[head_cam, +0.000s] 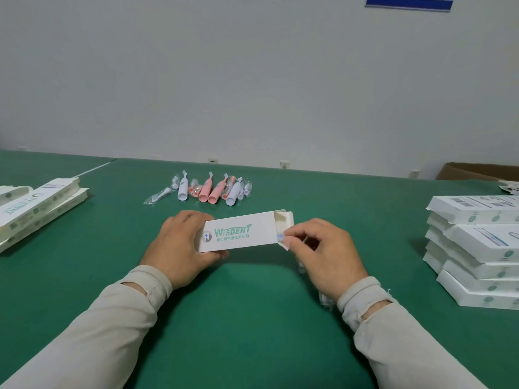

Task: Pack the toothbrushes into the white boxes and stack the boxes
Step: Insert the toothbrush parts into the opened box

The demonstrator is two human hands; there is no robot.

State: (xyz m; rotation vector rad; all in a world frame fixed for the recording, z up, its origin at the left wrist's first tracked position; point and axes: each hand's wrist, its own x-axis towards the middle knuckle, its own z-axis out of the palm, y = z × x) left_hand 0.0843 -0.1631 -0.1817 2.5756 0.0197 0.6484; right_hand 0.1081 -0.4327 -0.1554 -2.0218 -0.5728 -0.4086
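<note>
The left hand (182,245) grips the closed end of a white Wisdent toothbrush box (238,234) near the middle of the green table (252,318), steadying it so its open right end faces the right hand (323,254). That hand pinches something small and partly hidden at the flaps (283,220), seemingly feeding it in. Unpacked toothbrushes (210,189) lie just beyond, packed boxes (477,254) stacked far right.
</note>
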